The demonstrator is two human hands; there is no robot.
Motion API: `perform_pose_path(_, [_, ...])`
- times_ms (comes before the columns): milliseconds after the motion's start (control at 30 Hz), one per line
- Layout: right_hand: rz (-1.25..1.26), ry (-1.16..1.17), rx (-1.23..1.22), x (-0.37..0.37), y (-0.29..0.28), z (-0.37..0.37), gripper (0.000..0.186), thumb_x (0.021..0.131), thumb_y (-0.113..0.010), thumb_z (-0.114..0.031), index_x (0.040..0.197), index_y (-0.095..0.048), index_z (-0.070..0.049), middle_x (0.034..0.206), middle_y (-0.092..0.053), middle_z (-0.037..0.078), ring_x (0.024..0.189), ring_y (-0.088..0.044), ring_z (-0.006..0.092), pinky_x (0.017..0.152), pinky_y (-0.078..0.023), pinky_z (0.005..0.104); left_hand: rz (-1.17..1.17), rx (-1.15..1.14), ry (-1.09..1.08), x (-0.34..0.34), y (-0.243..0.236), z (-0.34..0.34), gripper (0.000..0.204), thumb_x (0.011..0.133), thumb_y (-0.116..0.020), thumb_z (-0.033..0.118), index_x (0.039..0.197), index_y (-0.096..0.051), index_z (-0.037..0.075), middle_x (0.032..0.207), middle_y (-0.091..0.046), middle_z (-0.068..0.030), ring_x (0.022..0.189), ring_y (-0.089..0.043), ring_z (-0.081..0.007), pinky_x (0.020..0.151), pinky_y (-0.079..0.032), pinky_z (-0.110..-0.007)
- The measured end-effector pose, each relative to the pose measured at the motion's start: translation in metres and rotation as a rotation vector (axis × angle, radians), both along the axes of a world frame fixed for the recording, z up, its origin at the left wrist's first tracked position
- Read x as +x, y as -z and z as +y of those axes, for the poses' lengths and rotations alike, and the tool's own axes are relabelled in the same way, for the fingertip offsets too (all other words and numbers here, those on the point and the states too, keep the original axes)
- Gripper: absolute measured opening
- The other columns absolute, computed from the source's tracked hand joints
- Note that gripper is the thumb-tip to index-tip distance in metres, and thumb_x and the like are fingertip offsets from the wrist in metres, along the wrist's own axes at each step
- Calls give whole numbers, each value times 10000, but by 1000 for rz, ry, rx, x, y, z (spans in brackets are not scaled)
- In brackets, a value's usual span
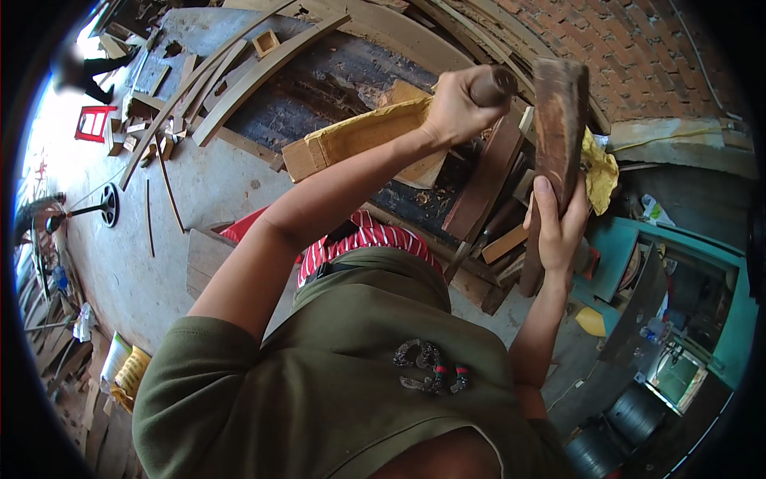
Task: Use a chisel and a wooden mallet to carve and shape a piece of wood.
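Note:
My left hand (459, 112) is wrapped round a thick, round wooden handle (493, 85), its flat end turned up toward me. Whatever the handle leads to is hidden below the fist. In my right hand (558, 223) is a long, worn, dark brown wooden bar (562, 112), held upright with the thumb along its face. The bar's upper end stands to the right of the left fist, apart from it. Beneath my left wrist lies a pale yellowish wooden piece (359, 144) with a rough, hollowed edge, on a dark, scarred wooden surface (319, 88).
Reddish-brown boards and offcuts (483, 184) lie to the right, with a crumpled yellow sheet (600, 172) beyond. Curved timbers (263, 76) span the far left. A teal cabinet (614, 255) stands at right, near a brick wall (638, 56). A red stool (94, 122) and another person are far left.

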State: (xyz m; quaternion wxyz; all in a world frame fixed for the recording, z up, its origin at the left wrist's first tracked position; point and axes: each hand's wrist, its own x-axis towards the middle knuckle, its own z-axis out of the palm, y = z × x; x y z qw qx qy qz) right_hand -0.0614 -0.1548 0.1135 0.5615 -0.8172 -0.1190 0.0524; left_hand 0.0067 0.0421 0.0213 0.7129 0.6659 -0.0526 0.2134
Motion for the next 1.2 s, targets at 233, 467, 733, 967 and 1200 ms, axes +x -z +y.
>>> perform_pose_path(233, [18, 83, 129, -6, -3, 1, 319, 990, -595, -249, 1173, -503, -4, 749, -557, 43, 515, -509, 100, 453, -452, 258, -36, -44, -30, 0, -4, -4, 196, 807, -753, 129, 950, -677, 19, 806, -682, -31, 744, -610, -56, 676, -522, -267])
perform_pose_path(467, [-106, 176, 211, -4, -42, 2, 322, 1017, -543, -271, 1211, -476, -23, 721, -547, 75, 553, -537, 127, 490, -461, 248, -2, 227, -74, -2, -3, -31, 284, 685, -791, 231, 913, -687, 98, 771, -687, -148, 730, -693, -336, 667, -545, -398])
perform_pose_path(733, [12, 121, 54, -1, -30, 1, 314, 991, -595, -274, 1152, -511, -18, 703, -542, 44, 511, -510, 108, 478, -432, 244, -22, 273, -54, -6, 0, -37, 307, 677, -775, 262, 928, -671, 118, 758, -671, -157, 754, -669, -370, 668, -533, -438])
perform_pose_path(967, [-4, 33, -133, 0, -27, 15, 295, 1001, -571, -246, 1171, -515, -12, 699, -534, 22, 499, -477, 88, 489, -412, 231, -31, 283, -40, -9, 0, -37, 246, 690, -768, 261, 851, -647, 119, 734, -656, -144, 744, -664, -369, 651, -522, -443])
perform_pose_path(1200, [44, 47, -87, -7, -28, 23, 309, 978, -617, -232, 1144, -492, -4, 742, -544, 32, 489, -486, 83, 469, -423, 239, -84, 272, -49, -12, 0, -37, 255, 726, -754, 367, 823, -651, 155, 707, -664, -124, 705, -669, -363, 630, -522, -469])
